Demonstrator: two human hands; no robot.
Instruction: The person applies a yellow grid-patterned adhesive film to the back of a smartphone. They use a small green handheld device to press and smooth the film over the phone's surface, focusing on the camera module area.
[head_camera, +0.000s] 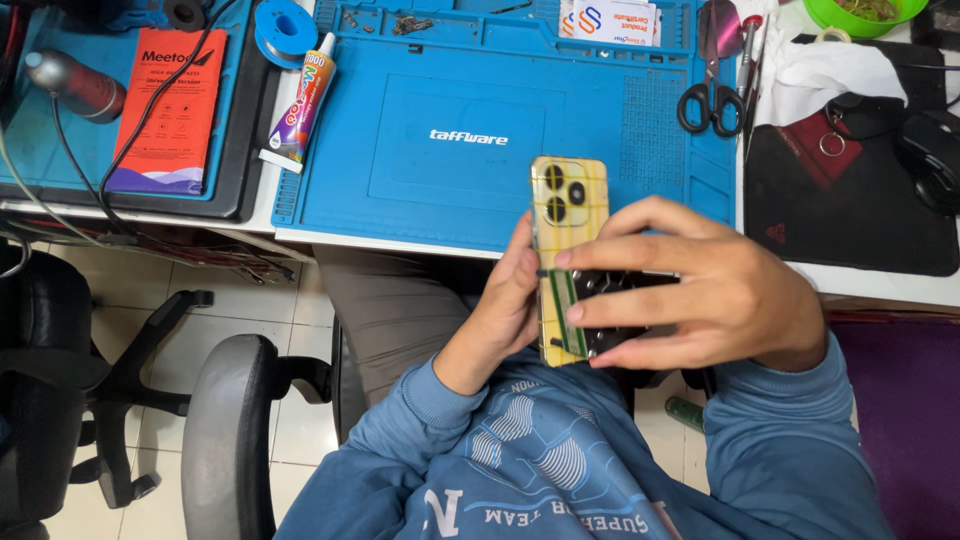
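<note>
Above the person's lap, just in front of the desk edge, a yellow smartphone (567, 235) is held upright with its glossy back toward the camera. It is a flat, rounded-corner slab with a grid pattern and three dark round camera lenses near the top. Across its lower half sits a black clamp (615, 312) with green pads, a blocky, knobbed piece gripping the phone's sides.

The left hand (505, 310) cradles the phone's left edge, fingers curled behind and thumb lying along the side, wrist bent upward out of a blue ribbed sleeve. The right hand (710, 295) comes in from the right with fingers stretched long and nearly level, closed over the clamp; the fingertips (575, 313) press against the phone's back, the thumb below.

Beyond the hands lies a blue silicone work mat (400, 170), matte, with moulded trays and ridged sections. A tube of glue (303, 100) rests at its left edge, black-handled scissors (711, 95) at its right. A grey padded armrest (225, 430) curves at lower left.
</note>
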